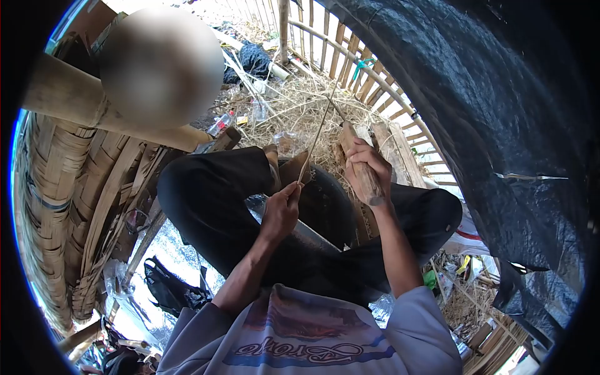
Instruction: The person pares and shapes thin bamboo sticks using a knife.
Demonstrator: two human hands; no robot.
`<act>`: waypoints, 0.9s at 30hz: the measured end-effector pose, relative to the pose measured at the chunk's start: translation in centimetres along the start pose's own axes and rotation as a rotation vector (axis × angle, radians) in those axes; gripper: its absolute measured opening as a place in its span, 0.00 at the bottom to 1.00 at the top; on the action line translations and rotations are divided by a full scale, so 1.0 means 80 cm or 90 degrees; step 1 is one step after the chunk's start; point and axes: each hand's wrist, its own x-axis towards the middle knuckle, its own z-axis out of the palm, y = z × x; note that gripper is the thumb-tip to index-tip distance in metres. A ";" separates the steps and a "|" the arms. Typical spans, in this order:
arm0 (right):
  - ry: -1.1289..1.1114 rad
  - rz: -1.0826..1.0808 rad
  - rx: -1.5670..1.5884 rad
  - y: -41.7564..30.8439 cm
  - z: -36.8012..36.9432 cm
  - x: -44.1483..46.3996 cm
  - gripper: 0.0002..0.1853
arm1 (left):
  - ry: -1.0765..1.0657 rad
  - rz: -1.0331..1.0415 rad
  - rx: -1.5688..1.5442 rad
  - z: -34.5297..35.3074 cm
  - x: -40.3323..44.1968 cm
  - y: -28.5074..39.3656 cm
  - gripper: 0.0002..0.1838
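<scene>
Between my raised knees, my left hand (281,209) pinches the lower end of a thin bamboo strip (319,134), which slants up and to the right. My right hand (369,169) is wrapped round a thick wooden handle (367,177). A narrow dark blade or rod (337,110) extends from the handle's far end, close to the strip; whether they touch is unclear. Below the hands a dark rounded container (328,206) sits between my legs, partly hidden by them.
Straw and shavings (306,100) cover the ground ahead, with plastic bottles (220,124) among them. A bamboo slat fence (375,75) and black plastic sheeting (494,112) stand at the right. Woven bamboo (81,206) and a thick pole (69,94) are at the left.
</scene>
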 end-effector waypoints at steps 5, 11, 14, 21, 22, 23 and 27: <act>-0.111 -0.022 0.121 -0.062 -0.012 -0.030 0.12 | -0.041 -0.107 -0.210 -0.001 0.014 -0.018 0.15; -0.174 -0.076 0.153 -0.102 -0.018 -0.048 0.14 | -0.093 -0.207 -0.358 -0.016 0.014 -0.002 0.15; -0.207 -0.037 0.157 -0.108 -0.024 -0.052 0.14 | -0.110 -0.226 -0.392 -0.013 0.016 0.000 0.15; -0.142 0.007 0.114 -0.066 -0.022 -0.042 0.13 | -0.127 -0.175 -0.332 0.009 0.012 -0.015 0.15; -0.153 -0.027 0.104 -0.074 -0.027 -0.039 0.13 | -0.126 -0.172 -0.333 0.010 0.016 -0.014 0.15; -0.168 -0.060 0.097 -0.083 -0.031 -0.038 0.13 | -0.102 -0.145 -0.309 0.011 0.017 -0.013 0.15; -0.233 -0.076 0.106 -0.104 -0.031 -0.044 0.12 | -0.026 -0.105 -0.213 0.016 0.018 -0.022 0.14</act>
